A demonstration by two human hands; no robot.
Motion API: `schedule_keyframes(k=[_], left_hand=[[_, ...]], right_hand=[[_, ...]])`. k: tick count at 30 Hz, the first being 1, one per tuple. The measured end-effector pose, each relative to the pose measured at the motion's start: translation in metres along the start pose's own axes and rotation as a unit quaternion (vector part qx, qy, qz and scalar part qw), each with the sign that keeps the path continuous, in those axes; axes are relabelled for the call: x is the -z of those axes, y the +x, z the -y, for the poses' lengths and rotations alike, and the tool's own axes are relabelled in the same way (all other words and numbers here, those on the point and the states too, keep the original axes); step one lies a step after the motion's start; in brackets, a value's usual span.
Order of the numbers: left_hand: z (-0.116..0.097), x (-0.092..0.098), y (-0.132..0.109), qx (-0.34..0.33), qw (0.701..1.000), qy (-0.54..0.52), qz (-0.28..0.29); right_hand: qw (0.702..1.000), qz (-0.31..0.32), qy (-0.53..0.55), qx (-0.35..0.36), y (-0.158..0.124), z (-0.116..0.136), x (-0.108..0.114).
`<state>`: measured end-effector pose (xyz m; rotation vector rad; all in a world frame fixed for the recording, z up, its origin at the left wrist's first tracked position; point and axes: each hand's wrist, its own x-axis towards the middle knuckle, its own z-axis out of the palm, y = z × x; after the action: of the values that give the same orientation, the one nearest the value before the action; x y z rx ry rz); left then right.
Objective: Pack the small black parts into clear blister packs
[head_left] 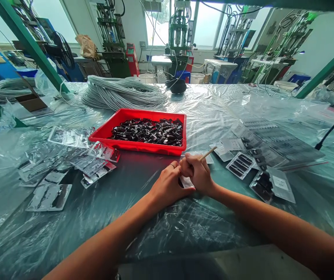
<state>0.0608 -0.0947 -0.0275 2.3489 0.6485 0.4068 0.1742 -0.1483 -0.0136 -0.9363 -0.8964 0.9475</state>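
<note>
My right hand is closed around a thin, light-coloured stick, whose upper end points up and to the right; its lower end is hidden in the fingers. Against it, my left hand is curled with its thumb and fingers on a small pale flat piece, largely covered by both hands. Just beyond the hands lies part of a clear packet. A red tray heaped with small black parts stands in front of my left hand.
Clear packets lie scattered on the left. On the right are packs of black parts and stacked plastic sheets. A coil of grey cable sits behind the tray. Plastic film covers the table; green posts rise at its sides.
</note>
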Motion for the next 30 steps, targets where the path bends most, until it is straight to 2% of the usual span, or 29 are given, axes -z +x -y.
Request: schedule_keyframes(k=[3,5,7,9,12,14,15,16,18,20,21,23,25,28,30], left_hand=[[0.001,0.000,0.000,-0.004,1.000,0.012,0.007],[0.001,0.001,0.000,-0.003,1.000,0.026,0.011],[0.001,0.004,0.001,0.002,0.999,0.031,0.013],[0.003,0.009,0.002,0.008,1.000,0.017,0.010],[0.006,0.015,0.004,0.011,0.998,-0.068,0.008],[0.008,0.019,0.006,0.025,0.983,-0.181,0.012],[0.009,0.020,0.006,0.038,0.968,-0.246,0.011],[0.009,0.022,0.007,0.053,0.949,-0.310,0.007],[0.008,0.026,0.008,0.082,0.909,-0.408,-0.012],[0.008,0.030,0.009,0.102,0.879,-0.464,-0.037],[0.008,0.031,0.010,0.105,0.868,-0.483,-0.050],[0.008,0.032,0.010,0.106,0.841,-0.525,-0.079],[0.008,0.031,0.010,0.107,0.797,-0.583,-0.114],[0.008,0.033,0.010,0.103,0.726,-0.662,-0.157],[0.009,0.039,0.010,0.101,0.696,-0.686,-0.188]], right_hand=[[0.989,0.067,0.059,-0.118,-0.005,0.012,0.001],[0.976,0.104,0.081,-0.171,-0.004,0.021,0.005],[0.974,0.092,0.100,-0.182,0.002,0.029,0.013],[0.980,0.042,0.100,-0.166,0.014,0.037,0.026],[0.990,-0.056,-0.009,-0.131,0.035,0.048,0.057],[0.973,-0.087,-0.153,-0.146,0.045,0.055,0.079],[0.955,-0.093,-0.242,-0.148,0.047,0.057,0.087],[0.928,-0.101,-0.335,-0.129,0.047,0.060,0.093],[0.856,-0.114,-0.504,-0.016,0.042,0.062,0.093],[0.790,-0.087,-0.593,0.132,0.031,0.060,0.078],[0.774,-0.047,-0.604,0.182,0.024,0.056,0.066],[0.762,0.048,-0.605,0.224,0.012,0.046,0.042],[0.741,0.098,-0.615,0.251,0.006,0.034,0.024],[0.728,0.114,-0.603,0.306,0.016,0.017,0.012],[0.747,0.115,-0.569,0.323,0.033,0.006,0.006]])
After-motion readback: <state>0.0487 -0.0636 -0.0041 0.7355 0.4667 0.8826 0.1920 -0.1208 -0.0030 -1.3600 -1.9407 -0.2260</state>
